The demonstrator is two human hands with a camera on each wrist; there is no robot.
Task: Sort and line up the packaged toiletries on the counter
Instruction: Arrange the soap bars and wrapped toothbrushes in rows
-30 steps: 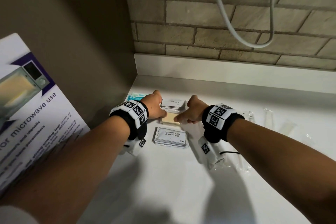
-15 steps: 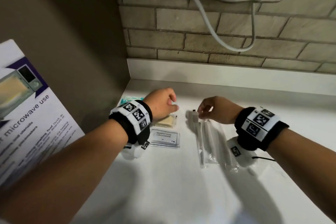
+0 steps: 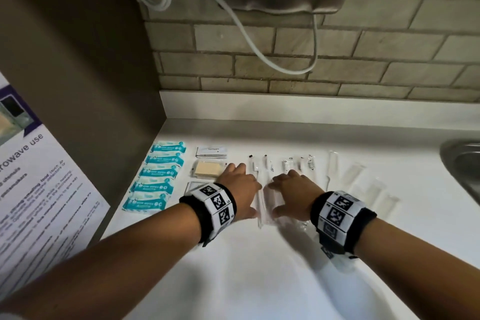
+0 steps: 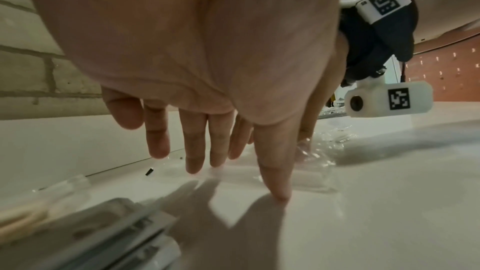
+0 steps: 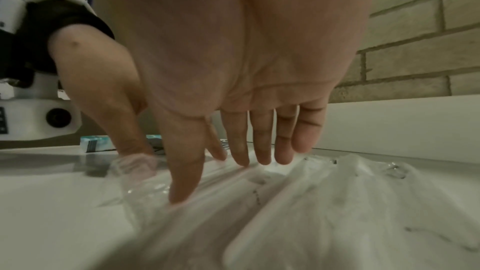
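Both hands lie flat, fingers straight, on a bunch of clear-wrapped long packets point(image 3: 262, 171) in mid-counter. My left hand point(image 3: 240, 189) presses their left side, its thumb tip point(image 4: 276, 190) on the counter by the wrap. My right hand point(image 3: 291, 192) presses their right side, with its thumb point(image 5: 184, 182) on the clear packets point(image 5: 324, 202). Left of them stand a column of blue wipe packets point(image 3: 158, 176), white sachets point(image 3: 211, 152), a yellowish packet point(image 3: 206, 169) and grey sachets point(image 4: 116, 233), half hidden by my left wrist.
More clear packets point(image 3: 361, 179) lie fanned out to the right. A steel sink point(image 3: 465, 163) cuts in at the right edge. A brown side panel point(image 3: 91, 86) with a microwave notice point(image 3: 39, 189) bounds the left. A white cable point(image 3: 246, 41) hangs on the brick wall.
Both hands left the yellowish packet and white sachets. The right hand pinched the clear packets half a second ago; now both hands lie flat on them.
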